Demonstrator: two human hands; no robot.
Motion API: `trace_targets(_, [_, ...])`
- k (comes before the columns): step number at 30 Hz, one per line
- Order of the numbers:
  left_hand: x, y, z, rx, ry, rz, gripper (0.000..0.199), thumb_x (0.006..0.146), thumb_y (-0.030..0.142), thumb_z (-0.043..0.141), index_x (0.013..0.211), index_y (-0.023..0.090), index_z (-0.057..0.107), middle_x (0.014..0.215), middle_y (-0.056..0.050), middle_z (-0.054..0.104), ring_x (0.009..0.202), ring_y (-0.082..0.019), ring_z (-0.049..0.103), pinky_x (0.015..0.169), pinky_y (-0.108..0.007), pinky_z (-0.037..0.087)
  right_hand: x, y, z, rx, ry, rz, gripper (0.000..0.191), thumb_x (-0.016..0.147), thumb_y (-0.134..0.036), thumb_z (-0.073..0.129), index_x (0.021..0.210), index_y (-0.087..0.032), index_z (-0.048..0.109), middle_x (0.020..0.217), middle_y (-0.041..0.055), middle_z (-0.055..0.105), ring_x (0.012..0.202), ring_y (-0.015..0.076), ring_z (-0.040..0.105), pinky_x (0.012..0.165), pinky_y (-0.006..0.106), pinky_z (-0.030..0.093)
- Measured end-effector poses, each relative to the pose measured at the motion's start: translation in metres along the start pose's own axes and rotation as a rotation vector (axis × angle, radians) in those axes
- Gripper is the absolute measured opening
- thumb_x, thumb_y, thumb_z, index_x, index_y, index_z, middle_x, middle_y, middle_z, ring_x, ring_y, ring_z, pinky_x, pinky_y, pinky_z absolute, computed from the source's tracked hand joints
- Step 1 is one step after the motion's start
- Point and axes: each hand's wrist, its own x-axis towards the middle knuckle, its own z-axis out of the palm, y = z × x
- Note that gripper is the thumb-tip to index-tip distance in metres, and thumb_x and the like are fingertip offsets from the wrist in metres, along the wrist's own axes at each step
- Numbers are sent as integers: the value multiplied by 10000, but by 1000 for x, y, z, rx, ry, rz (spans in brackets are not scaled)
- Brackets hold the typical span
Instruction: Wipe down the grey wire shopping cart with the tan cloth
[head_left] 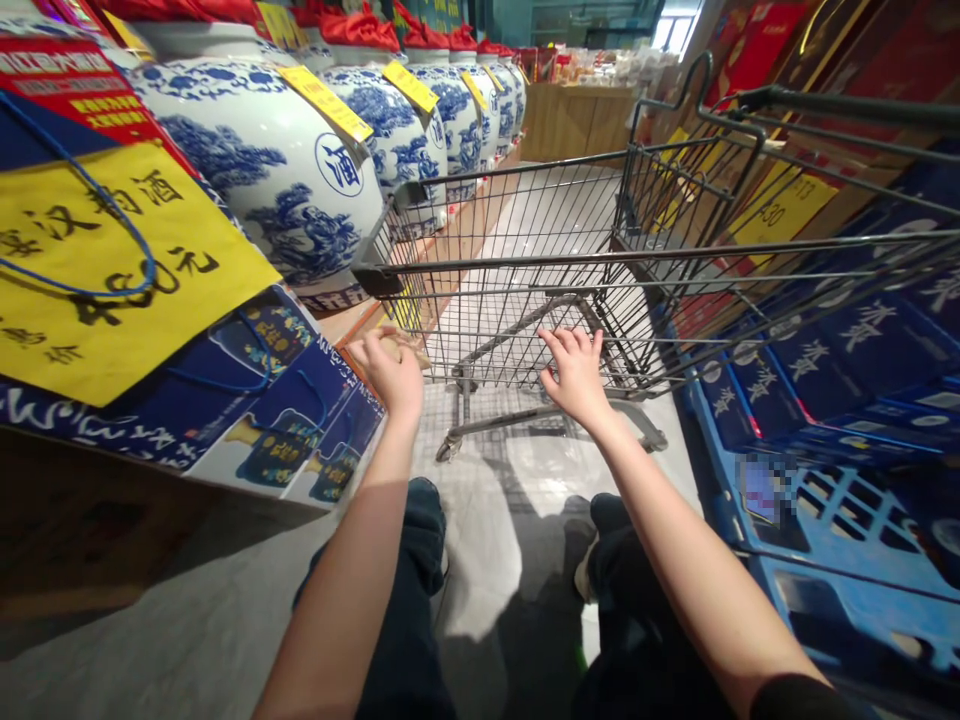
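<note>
My left hand (391, 375) is closed around a small tan, wrapped-looking item (405, 347), largely covered by the fingers, so its kind is unclear. It is just left of a black wire shopping cart (525, 262), which stands sideways in front of me. With fingers spread and nothing in it, my right hand (576, 372) reaches forward, palm down, by the cart's near wire side. Whether its fingertips touch the wires I cannot tell.
Large blue-and-white jars (277, 170) with red cloth tops line the left. Nearer stand blue boxes (300, 410) under a yellow price sign (127, 270). On the right, more blue boxes (817, 350) rest on a blue plastic pallet (840, 570). A wooden counter (574, 120) is behind the cart.
</note>
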Motion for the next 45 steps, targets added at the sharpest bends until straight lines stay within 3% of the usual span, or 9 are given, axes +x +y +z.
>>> trace_targets(5, [-32, 18, 7, 97, -116, 87, 171, 907, 67, 587, 936, 236, 584, 1096, -69, 520, 1080, -227, 634, 1064, -392, 533, 1, 3, 1, -43, 3, 7, 597, 891, -227, 507, 1484, -203, 577, 1400, 158, 595, 1387, 360, 440, 1265, 737, 159])
trace_targets(9, [-43, 20, 1, 141, -619, 349, 163, 923, 109, 630, 1022, 237, 647, 1158, -78, 562, 1082, -240, 674, 966, -365, 567, 1, 11, 1, -23, 21, -21, 609, 880, -225, 510, 1486, -227, 566, 1390, 145, 603, 1383, 355, 448, 1262, 739, 157])
trace_targets(11, [-40, 13, -4, 159, -717, 405, 241, 924, 116, 637, 1133, 237, 640, 1201, -89, 584, 1130, -257, 675, 979, -371, 562, 1, 13, 1, -6, 18, -30, 616, 877, -224, 504, 1490, -223, 560, 1396, 146, 600, 1387, 355, 443, 1265, 734, 150])
trace_targets(19, [-5, -37, -34, 140, -394, 206, 353, 822, 142, 747, 1133, 203, 592, 1231, -116, 587, 1259, -298, 603, 1137, -447, 472, 1, 12, 3, 0, 13, -37, 621, 880, -213, 501, 1499, -232, 551, 1378, 142, 600, 1382, 356, 441, 1259, 745, 143])
trace_targets(25, [-12, -60, -21, 145, -355, -108, 323, 742, 117, 769, 986, 204, 577, 1104, -82, 627, 1146, -283, 650, 1061, -426, 517, 1, 12, 4, -22, 10, -40, 612, 879, -207, 506, 1489, -214, 557, 1375, 154, 597, 1382, 362, 446, 1262, 743, 151])
trace_targets(31, [-14, -66, -22, 141, -385, -127, 285, 711, 124, 775, 895, 216, 577, 994, -46, 647, 1062, -257, 669, 1030, -427, 531, 1, 15, 6, -10, 44, -52, 612, 871, -212, 519, 1481, -236, 553, 1370, 143, 608, 1374, 361, 460, 1260, 757, 135])
trace_targets(36, [-7, -61, -30, 151, -298, -32, 218, 782, 228, 755, 957, 210, 626, 1053, -48, 655, 1053, -237, 670, 998, -382, 545, 0, 15, 5, -5, 40, -52, 610, 867, -210, 520, 1475, -234, 560, 1373, 144, 609, 1375, 364, 459, 1264, 751, 125])
trace_targets(41, [-12, -54, -25, 232, -488, -121, 206, 732, 198, 778, 871, 198, 626, 948, -59, 657, 968, -266, 685, 952, -415, 563, 0, 13, 4, -2, 35, -38, 605, 873, -211, 515, 1475, -231, 563, 1376, 145, 607, 1371, 367, 454, 1265, 752, 120])
trace_targets(45, [-19, -50, -27, 201, -408, 60, 185, 808, 264, 751, 960, 203, 663, 1045, -65, 651, 1052, -266, 674, 983, -407, 555, 0, 13, 4, -28, 23, -39, 604, 877, -212, 510, 1479, -219, 563, 1388, 151, 596, 1381, 363, 445, 1267, 742, 129])
